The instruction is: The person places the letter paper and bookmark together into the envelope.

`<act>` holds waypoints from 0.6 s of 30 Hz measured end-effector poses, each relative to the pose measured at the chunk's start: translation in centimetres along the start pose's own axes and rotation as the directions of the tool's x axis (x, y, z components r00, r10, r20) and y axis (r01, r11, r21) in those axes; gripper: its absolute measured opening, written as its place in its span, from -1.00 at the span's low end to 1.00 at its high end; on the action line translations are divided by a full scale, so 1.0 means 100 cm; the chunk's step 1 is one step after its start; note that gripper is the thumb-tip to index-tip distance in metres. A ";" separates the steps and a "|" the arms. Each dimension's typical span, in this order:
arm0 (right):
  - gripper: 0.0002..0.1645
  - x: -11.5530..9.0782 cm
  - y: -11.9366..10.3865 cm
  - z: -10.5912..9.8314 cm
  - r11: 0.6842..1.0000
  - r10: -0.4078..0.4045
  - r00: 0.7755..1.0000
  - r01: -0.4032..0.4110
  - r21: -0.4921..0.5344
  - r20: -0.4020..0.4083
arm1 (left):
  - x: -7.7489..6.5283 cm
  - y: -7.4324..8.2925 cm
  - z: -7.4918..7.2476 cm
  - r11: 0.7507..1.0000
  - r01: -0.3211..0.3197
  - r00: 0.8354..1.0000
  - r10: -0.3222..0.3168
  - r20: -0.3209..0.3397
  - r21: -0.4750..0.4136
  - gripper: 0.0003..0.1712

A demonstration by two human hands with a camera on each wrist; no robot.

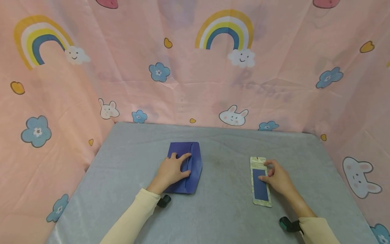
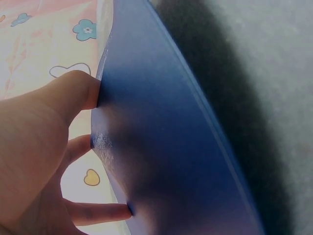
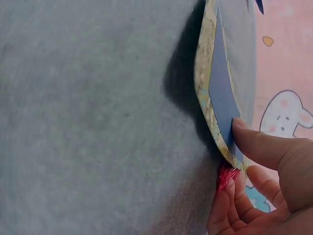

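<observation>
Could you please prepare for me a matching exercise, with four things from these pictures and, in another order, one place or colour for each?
1. envelope
2. bookmark
3. tassel
4. backdrop

A. red
B. pink, with rainbows
C. pale border, blue middle
D. under the left hand

Right pairs: 1-D; 2-C; 3-A; 4-B
</observation>
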State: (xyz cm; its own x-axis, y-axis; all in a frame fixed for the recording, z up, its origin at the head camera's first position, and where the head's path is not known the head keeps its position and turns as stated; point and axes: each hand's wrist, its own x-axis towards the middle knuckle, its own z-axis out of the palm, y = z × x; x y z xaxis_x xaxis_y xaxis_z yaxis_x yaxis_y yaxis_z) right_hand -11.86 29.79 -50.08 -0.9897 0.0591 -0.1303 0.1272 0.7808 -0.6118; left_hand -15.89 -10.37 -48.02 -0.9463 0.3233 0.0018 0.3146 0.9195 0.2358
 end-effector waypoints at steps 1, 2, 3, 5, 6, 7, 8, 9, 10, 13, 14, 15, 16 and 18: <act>-0.30 0.000 0.000 0.000 1.000 -0.002 1.000 0.002 0.006 -0.003 | 0.000 0.000 0.000 1.000 0.000 1.000 0.000 -0.001 0.001 -0.22; -0.30 0.000 0.000 -0.001 1.000 -0.005 1.000 0.005 0.014 -0.005 | 0.000 0.000 0.000 1.000 -0.001 1.000 0.001 -0.002 0.002 -0.22; -0.31 -0.001 0.000 -0.002 1.000 -0.008 1.000 0.008 0.021 -0.007 | 0.000 0.000 0.001 1.000 -0.001 1.000 0.001 -0.002 0.003 -0.22; -0.34 -0.001 0.000 -0.004 0.999 -0.013 1.000 0.014 0.033 -0.010 | 0.000 0.000 0.001 1.000 -0.004 1.000 0.004 -0.003 0.001 -0.22; -0.35 -0.002 -0.001 -0.005 0.999 -0.016 1.000 0.017 0.034 -0.011 | 0.000 0.000 0.001 1.000 -0.004 1.000 0.004 -0.004 0.000 -0.22; -0.37 -0.002 -0.001 -0.006 0.999 -0.019 1.000 0.019 0.035 -0.007 | 0.000 0.000 0.000 1.000 -0.005 1.000 0.005 -0.003 -0.002 -0.22; -0.39 -0.002 -0.001 -0.007 0.999 -0.020 1.000 0.020 0.035 -0.002 | 0.000 0.001 0.000 1.000 -0.006 1.000 0.006 -0.004 -0.002 -0.22; -0.41 -0.002 -0.001 -0.008 0.999 -0.021 1.000 0.020 0.032 0.004 | 0.000 0.001 0.000 1.000 -0.006 1.000 0.006 -0.003 -0.004 -0.22; -0.43 -0.003 -0.001 -0.009 0.999 -0.023 1.000 0.023 0.030 0.010 | 0.000 0.001 0.000 1.000 -0.006 1.000 0.006 -0.005 -0.005 -0.22; -0.50 -0.003 -0.001 -0.010 0.999 -0.034 0.999 0.033 0.033 0.024 | 0.000 0.001 -0.001 1.000 -0.005 1.000 0.005 -0.004 -0.007 -0.22; -0.51 -0.003 0.000 -0.010 0.999 -0.036 0.999 0.034 0.038 0.028 | 0.000 0.001 -0.001 1.000 -0.005 1.000 0.005 -0.004 -0.007 -0.22; -0.52 -0.004 0.000 -0.010 0.998 -0.037 0.999 0.036 0.045 0.031 | 0.000 0.000 0.000 1.000 -0.005 1.000 0.005 -0.005 -0.007 -0.22; -0.53 -0.004 0.000 -0.010 0.998 -0.036 0.999 0.034 0.052 0.032 | 0.000 0.000 0.000 1.000 -0.004 1.000 0.004 -0.004 -0.005 -0.22; -0.54 -0.004 0.001 -0.010 0.998 -0.027 0.999 0.025 0.064 0.035 | -0.001 0.000 0.000 1.000 -0.005 1.000 0.005 -0.005 -0.005 -0.22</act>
State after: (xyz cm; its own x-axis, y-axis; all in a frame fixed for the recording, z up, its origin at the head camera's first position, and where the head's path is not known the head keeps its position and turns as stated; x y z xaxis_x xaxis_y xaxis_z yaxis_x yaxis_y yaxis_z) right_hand -11.56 30.51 -49.32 -0.9899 0.0164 -0.1409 0.1067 0.7404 -0.6636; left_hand -15.82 -10.42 -48.03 -0.9449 0.3272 0.0075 0.3193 0.9166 0.2405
